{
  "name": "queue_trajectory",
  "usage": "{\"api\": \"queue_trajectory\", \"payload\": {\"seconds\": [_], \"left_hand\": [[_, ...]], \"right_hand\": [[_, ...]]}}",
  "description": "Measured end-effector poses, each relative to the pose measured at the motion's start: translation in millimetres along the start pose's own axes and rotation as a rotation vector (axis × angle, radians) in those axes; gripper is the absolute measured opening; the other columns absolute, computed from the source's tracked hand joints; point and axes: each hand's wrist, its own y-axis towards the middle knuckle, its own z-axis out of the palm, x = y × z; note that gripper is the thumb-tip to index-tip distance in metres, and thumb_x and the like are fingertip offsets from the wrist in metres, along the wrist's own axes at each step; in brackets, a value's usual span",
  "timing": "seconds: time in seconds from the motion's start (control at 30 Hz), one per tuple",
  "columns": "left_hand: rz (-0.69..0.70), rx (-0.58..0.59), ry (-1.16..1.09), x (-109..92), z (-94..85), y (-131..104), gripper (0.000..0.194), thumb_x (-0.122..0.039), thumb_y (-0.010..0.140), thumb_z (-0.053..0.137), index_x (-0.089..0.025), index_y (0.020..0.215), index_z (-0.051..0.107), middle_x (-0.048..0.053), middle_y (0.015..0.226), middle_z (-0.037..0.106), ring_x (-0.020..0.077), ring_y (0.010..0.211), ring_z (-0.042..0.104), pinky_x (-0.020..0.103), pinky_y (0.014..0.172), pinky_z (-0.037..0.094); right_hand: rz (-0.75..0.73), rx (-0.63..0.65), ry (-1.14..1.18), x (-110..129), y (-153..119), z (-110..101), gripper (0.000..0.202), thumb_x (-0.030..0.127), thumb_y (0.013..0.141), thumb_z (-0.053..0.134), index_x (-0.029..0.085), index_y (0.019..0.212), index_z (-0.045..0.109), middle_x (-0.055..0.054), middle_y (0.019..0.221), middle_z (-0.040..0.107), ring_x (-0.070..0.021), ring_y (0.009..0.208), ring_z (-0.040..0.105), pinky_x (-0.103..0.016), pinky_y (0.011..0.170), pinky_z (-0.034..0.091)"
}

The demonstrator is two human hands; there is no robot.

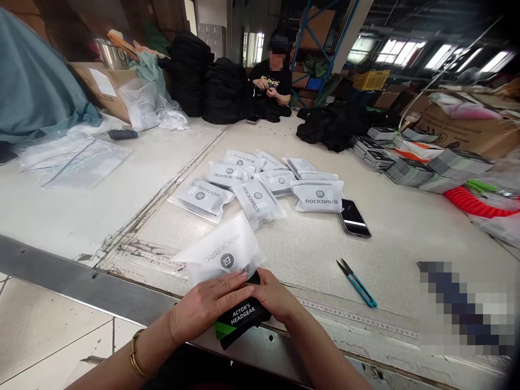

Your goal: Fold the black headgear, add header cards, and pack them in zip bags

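Observation:
A white frosted ROCKBROS bag [227, 246] lies at the table's front edge, its mouth towards me. Partly inside it is a black packet of headgear [239, 319], with a green stripe and the words "ACTOR'S HEADGEAR". My left hand [211, 300] holds the bag at its mouth, fingers stretched across the bag and packet; its thumb is hidden. My right hand [272, 295] grips the packet's right side, thumb on top and fingers partly hidden. Just beyond lie several filled ROCKBROS bags [258, 203].
Blue-handled thread snips [357, 284] and a phone [355, 218] lie to the right. A measuring tape [357, 318] runs along the front edge. Clear plastic bags [73, 160] are at left, card stacks [410, 170] at right. Across the table sits a person [272, 81] among black fabric piles [227, 89].

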Motion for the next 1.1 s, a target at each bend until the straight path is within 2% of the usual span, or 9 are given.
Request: {"api": "queue_trajectory", "payload": {"seconds": [0.07, 0.17, 0.27, 0.33, 0.53, 0.77, 0.9, 1.0, 1.1], "left_hand": [[-0.033, 0.022, 0.038, 3, -2.7, -4, 0.048, -0.014, 0.094, 0.033, -0.022, 0.141, 0.027, 0.009, 0.136, 0.046, 0.0159, 0.128, 0.039, 0.031, 0.103, 0.040], [-0.283, -0.009, 0.186, 12, -4.8, -11, 0.046, -0.011, 0.091, 0.032, -0.023, 0.136, 0.035, 0.010, 0.134, 0.048, 0.0197, 0.121, 0.047, 0.035, 0.098, 0.045], [-0.586, -0.023, 0.350, 16, -4.4, -16, 0.039, -0.012, 0.088, 0.036, -0.019, 0.124, 0.046, 0.010, 0.108, 0.062, 0.0213, 0.092, 0.063, 0.035, 0.076, 0.055], [-0.655, -0.019, 0.373, 11, -1.5, -16, 0.033, -0.015, 0.087, 0.039, -0.016, 0.118, 0.048, 0.007, 0.088, 0.065, 0.0191, 0.071, 0.064, 0.030, 0.059, 0.055], [-0.350, -0.152, 0.282, -19, 11.5, -10, 0.030, -0.008, 0.083, 0.039, -0.020, 0.110, 0.045, -0.002, 0.068, 0.061, 0.0131, 0.055, 0.058, 0.023, 0.053, 0.047], [-0.292, -0.190, 0.255, -27, 10.4, -7, 0.022, -0.005, 0.083, 0.041, -0.020, 0.098, 0.045, -0.002, 0.063, 0.056, 0.0131, 0.054, 0.053, 0.024, 0.052, 0.042], [-0.237, -0.086, 0.113, -54, 32.4, 3, 0.018, -0.005, 0.083, 0.036, -0.020, 0.090, 0.044, 0.000, 0.066, 0.056, 0.0162, 0.057, 0.055, 0.027, 0.051, 0.043], [-0.263, -0.147, 0.006, -71, 47.7, 12, 0.016, -0.006, 0.084, 0.036, -0.021, 0.079, 0.040, -0.001, 0.063, 0.054, 0.0155, 0.055, 0.053, 0.027, 0.050, 0.043], [-0.221, -0.178, -0.045, -73, 50.2, 19, 0.016, -0.005, 0.083, 0.036, -0.021, 0.080, 0.040, -0.001, 0.062, 0.053, 0.0152, 0.054, 0.052, 0.026, 0.049, 0.041]], "right_hand": [[0.017, -0.038, 0.052, -2, -1, 0, 0.024, 0.020, 0.060, 0.070, 0.016, 0.083, 0.063, 0.002, 0.068, 0.065, -0.0148, 0.062, 0.059, -0.027, 0.063, 0.045], [0.016, -0.144, 0.180, -4, -2, -1, 0.026, 0.021, 0.060, 0.071, 0.015, 0.084, 0.063, 0.000, 0.071, 0.068, -0.0151, 0.062, 0.060, -0.028, 0.062, 0.046], [0.002, -0.224, 0.302, -6, -1, -4, 0.028, 0.024, 0.060, 0.072, 0.013, 0.085, 0.065, -0.005, 0.077, 0.071, -0.0185, 0.069, 0.064, -0.031, 0.068, 0.049], [-0.011, -0.288, 0.353, -6, 1, -4, 0.030, 0.024, 0.058, 0.074, 0.012, 0.084, 0.065, -0.006, 0.077, 0.071, -0.0209, 0.071, 0.065, -0.033, 0.070, 0.049], [-0.143, -0.493, 0.380, -14, 2, 5, 0.032, 0.029, 0.061, 0.073, 0.016, 0.088, 0.061, -0.003, 0.080, 0.071, -0.0208, 0.072, 0.065, -0.033, 0.069, 0.050], [-0.245, -0.596, 0.047, -13, -3, 3, 0.037, 0.034, 0.066, 0.070, 0.018, 0.096, 0.058, -0.005, 0.094, 0.069, -0.0247, 0.091, 0.061, -0.036, 0.079, 0.049], [-0.159, -0.525, 0.264, -11, 2, 17, 0.032, 0.036, 0.062, 0.070, 0.019, 0.088, 0.060, -0.005, 0.084, 0.070, -0.0260, 0.085, 0.064, -0.036, 0.072, 0.051], [-0.057, -0.487, 0.431, -17, 6, 26, 0.027, 0.037, 0.060, 0.069, 0.020, 0.078, 0.059, -0.006, 0.076, 0.070, -0.0269, 0.079, 0.065, -0.035, 0.065, 0.051], [-0.056, -0.471, 0.448, -20, 5, 26, 0.029, 0.043, 0.065, 0.066, 0.020, 0.081, 0.060, -0.007, 0.078, 0.070, -0.0273, 0.080, 0.065, -0.036, 0.064, 0.052]]}}
